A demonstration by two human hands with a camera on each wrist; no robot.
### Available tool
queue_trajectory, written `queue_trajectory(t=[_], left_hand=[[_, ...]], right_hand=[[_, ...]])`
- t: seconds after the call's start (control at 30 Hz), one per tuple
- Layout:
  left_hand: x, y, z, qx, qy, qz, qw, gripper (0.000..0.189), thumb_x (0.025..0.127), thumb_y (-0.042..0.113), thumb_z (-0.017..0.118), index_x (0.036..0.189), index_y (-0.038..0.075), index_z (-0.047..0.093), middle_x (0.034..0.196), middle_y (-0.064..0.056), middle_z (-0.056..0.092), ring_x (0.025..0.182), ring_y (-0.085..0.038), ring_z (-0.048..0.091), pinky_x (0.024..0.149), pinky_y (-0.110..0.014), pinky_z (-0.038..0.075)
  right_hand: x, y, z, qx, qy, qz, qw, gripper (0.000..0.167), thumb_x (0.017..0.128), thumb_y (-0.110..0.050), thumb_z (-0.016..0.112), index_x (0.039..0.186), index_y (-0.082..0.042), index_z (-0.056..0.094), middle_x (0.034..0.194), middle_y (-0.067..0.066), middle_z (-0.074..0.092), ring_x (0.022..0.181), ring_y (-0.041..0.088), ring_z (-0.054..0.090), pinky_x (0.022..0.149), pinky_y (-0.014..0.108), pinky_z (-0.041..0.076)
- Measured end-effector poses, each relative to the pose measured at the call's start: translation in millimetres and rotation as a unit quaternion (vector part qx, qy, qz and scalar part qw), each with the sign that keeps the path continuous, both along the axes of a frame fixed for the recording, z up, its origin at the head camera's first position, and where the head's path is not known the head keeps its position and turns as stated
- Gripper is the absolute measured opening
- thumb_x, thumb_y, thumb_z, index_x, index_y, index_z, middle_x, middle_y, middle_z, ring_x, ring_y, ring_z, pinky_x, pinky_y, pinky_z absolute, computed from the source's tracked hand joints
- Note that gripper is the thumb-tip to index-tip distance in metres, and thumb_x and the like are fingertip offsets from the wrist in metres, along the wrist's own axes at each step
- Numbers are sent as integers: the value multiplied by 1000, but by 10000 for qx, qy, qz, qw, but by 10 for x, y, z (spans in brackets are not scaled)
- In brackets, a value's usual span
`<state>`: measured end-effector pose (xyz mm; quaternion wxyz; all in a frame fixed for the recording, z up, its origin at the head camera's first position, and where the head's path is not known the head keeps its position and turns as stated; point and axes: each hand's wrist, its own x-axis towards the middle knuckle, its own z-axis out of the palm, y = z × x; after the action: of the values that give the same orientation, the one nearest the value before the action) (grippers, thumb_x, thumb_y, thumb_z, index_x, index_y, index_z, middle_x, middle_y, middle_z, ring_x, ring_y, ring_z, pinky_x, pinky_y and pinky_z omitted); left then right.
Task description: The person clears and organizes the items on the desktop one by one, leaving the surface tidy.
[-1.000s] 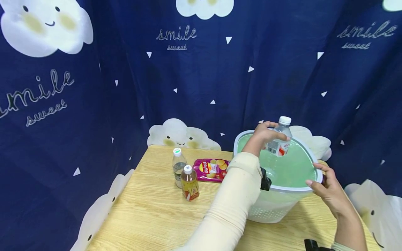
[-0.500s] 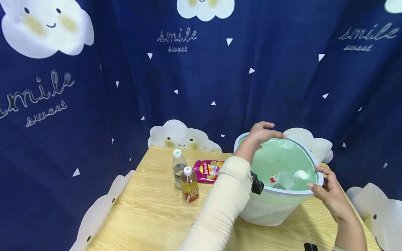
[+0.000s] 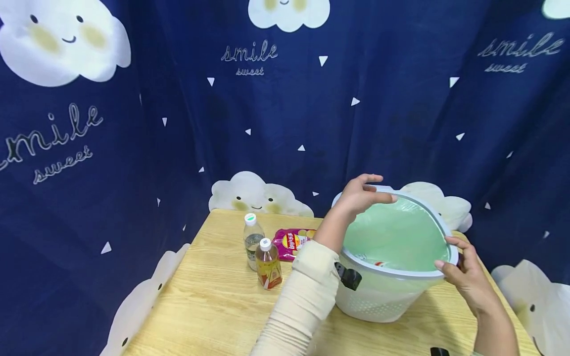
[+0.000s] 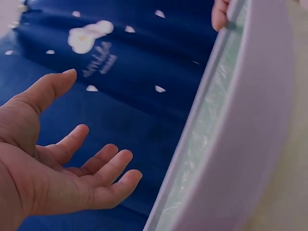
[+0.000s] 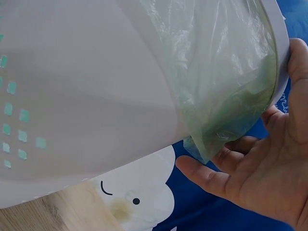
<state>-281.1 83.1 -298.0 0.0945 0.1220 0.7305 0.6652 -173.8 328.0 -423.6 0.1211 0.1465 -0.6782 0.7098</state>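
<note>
A pale plastic trash can (image 3: 374,304) with small holes low in its wall stands tilted on the table, lined with a green bag (image 3: 392,230). My right hand (image 3: 472,279) grips its rim at the right, thumb inside; in the right wrist view the fingers lie outside by the bag's overhang (image 5: 209,139). My left hand (image 3: 358,195) hovers over the rim's left side, holding nothing. Its fingers spread apart, loosely bent, in the left wrist view. Low inside the bag shows a red bit of a bottle's label (image 3: 380,264); the front rim hides the rest.
Left of the can stand a clear bottle with a white cap (image 3: 253,242) and a bottle of amber drink (image 3: 268,269). A purple chip bag (image 3: 284,243) lies behind them, partly covered by my left sleeve. A blue curtain (image 3: 285,109) hangs behind the wooden table (image 3: 200,306).
The clear bottle has left my left hand and dropped into the lined can. My left hand has drawn back leftward, fingers loosened. The right hand keeps its hold on the rim.
</note>
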Motion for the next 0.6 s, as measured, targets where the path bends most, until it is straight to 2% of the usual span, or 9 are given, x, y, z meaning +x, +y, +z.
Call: queue_trajectory(t=[0.2,0.4,0.6], left_hand=[[189,-148,-62,293,362,-5,9989,52,70,18,81,117,28,61,111,7,57,98,-10,54,78,-29,46],[318,-244,-129,302,589,252,9975,53,69,19,82,117,28,61,110,7,57,102,-16,54,76,-30,47],[470,-357,-212,609,768,390,9944,53,69,16,82,116,30,61,109,12,56,97,-13,54,75,-27,47]], right_hand=[[20,-25,-19,-47,18,-71,10000,58,87,17,43,131,-20,35,103,0,51,82,6,57,63,19,46],[30,-39,-21,-67,-18,-169,9998,57,88,15,44,132,-21,35,105,0,50,83,5,57,63,19,47],[30,-85,-59,-166,22,-313,9994,56,90,12,43,134,-21,34,104,1,48,81,4,58,64,18,47]])
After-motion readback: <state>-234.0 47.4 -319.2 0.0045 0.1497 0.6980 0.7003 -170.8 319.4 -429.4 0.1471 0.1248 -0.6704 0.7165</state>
